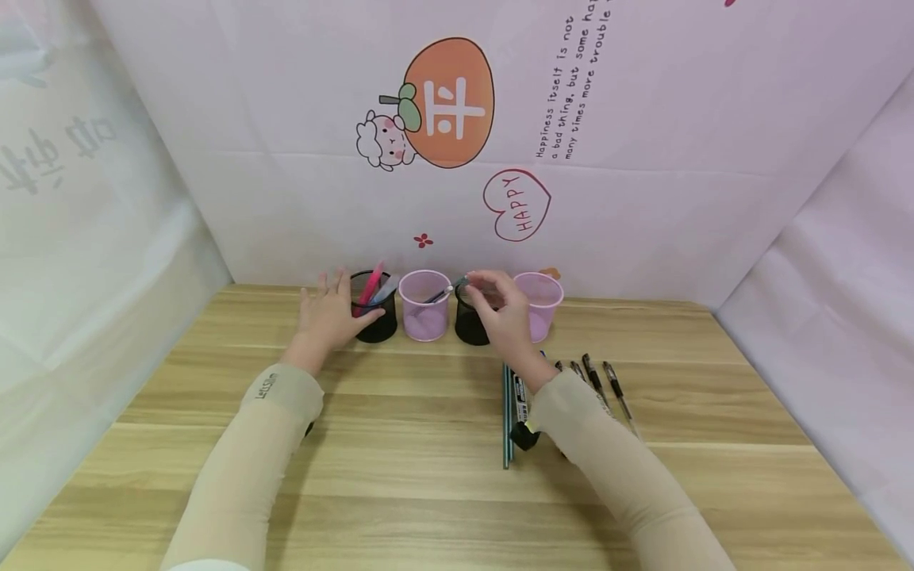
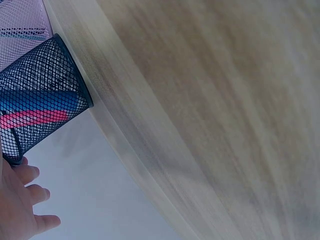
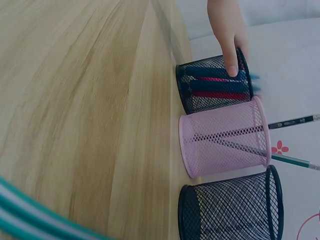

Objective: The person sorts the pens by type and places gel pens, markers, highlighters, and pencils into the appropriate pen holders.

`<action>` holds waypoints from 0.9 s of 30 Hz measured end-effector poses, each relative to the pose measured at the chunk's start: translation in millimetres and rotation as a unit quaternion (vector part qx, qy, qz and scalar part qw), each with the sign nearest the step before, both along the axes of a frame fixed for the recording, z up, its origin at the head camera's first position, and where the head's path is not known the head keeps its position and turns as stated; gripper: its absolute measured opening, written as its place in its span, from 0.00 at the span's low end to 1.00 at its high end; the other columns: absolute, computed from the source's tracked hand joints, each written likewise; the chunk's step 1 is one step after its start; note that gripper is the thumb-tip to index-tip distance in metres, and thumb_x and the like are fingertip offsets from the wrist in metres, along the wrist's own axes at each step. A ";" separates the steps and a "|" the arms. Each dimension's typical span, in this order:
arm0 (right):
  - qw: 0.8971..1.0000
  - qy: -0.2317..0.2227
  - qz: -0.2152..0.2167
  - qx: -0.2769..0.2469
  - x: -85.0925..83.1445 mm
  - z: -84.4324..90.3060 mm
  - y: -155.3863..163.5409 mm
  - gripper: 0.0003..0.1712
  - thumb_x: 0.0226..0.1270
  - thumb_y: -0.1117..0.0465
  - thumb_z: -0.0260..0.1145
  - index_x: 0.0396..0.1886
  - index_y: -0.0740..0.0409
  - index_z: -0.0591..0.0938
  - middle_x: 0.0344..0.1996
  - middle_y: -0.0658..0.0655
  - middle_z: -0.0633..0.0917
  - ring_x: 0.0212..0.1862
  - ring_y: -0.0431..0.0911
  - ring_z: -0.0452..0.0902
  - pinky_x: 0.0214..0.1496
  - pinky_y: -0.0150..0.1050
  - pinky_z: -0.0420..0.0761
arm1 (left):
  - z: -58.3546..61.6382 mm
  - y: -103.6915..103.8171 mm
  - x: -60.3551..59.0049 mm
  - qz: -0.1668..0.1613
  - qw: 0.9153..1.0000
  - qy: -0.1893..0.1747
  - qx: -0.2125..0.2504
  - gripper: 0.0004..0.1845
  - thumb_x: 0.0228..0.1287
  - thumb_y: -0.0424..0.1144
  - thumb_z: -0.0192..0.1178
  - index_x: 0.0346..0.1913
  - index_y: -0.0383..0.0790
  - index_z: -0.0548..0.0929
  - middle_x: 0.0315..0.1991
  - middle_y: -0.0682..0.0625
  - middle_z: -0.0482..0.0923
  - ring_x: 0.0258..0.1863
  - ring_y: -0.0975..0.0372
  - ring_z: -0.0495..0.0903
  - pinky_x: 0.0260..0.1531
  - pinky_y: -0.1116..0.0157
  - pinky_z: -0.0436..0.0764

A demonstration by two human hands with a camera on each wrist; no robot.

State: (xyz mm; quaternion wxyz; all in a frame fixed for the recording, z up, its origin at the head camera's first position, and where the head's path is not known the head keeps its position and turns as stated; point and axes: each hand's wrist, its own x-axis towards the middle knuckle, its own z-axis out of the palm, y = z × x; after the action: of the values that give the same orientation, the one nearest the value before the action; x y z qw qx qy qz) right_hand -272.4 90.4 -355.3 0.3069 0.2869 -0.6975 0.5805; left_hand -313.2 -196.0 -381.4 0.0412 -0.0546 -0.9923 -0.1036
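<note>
Four mesh cups stand in a row at the back of the table. My left hand (image 1: 330,314) lies with fingers spread beside the left black cup (image 1: 374,319), its thumb (image 3: 230,46) resting on that cup (image 3: 214,91), which holds pink and blue pens. My right hand (image 1: 502,311) hovers in front of the second black cup (image 1: 470,323), which looks empty in the right wrist view (image 3: 231,210). Its fingertips pinch the top end of a grey pencil (image 1: 446,291) that leans in the pink cup (image 1: 424,308). Two pencils stick out of this pink cup (image 3: 224,144).
A second pink cup (image 1: 540,304) closes the row on the right. Green pencils (image 1: 508,416) and several black pens (image 1: 600,382) lie on the wooden table (image 1: 400,476) by my right forearm. A printed backdrop (image 1: 457,143) rises right behind the cups.
</note>
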 end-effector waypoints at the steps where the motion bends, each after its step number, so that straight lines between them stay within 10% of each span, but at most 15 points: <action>1: 1.000 -0.005 0.003 0.002 3.7 3.1 1.4 0.10 0.66 0.80 0.66 0.46 0.80 0.81 0.42 0.75 0.83 0.44 0.47 0.83 0.48 0.26 0.80 | 0.0 0.0 0.1 0.001 1.000 0.000 0.000 0.58 0.70 0.70 0.52 0.81 0.27 0.44 0.81 0.32 0.45 0.79 0.36 0.42 0.71 0.31 0.43; 17: 0.996 -0.029 0.018 0.078 25.2 7.6 24.0 0.10 0.65 0.81 0.65 0.46 0.79 0.83 0.42 0.73 0.85 0.42 0.51 0.83 0.44 0.27 0.80 | -1.5 -1.2 -1.7 0.001 1.000 0.001 -0.005 0.57 0.70 0.70 0.52 0.80 0.26 0.45 0.81 0.32 0.45 0.79 0.36 0.42 0.71 0.31 0.43; 27: 0.995 -0.046 0.013 0.091 7.8 -26.1 41.6 0.13 0.66 0.81 0.65 0.50 0.79 0.83 0.44 0.72 0.85 0.45 0.56 0.83 0.46 0.22 0.79 | -1.1 -1.5 -2.5 -0.001 1.000 0.001 -0.013 0.57 0.70 0.71 0.51 0.80 0.27 0.46 0.81 0.32 0.45 0.79 0.36 0.42 0.71 0.31 0.43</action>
State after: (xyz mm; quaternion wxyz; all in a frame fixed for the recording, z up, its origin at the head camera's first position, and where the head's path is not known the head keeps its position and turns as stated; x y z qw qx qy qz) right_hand -264.6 132.1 -381.4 0.2398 0.2951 -0.7571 0.5313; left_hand -315.8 -197.5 -382.5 0.0410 -0.0563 -0.9934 -0.0912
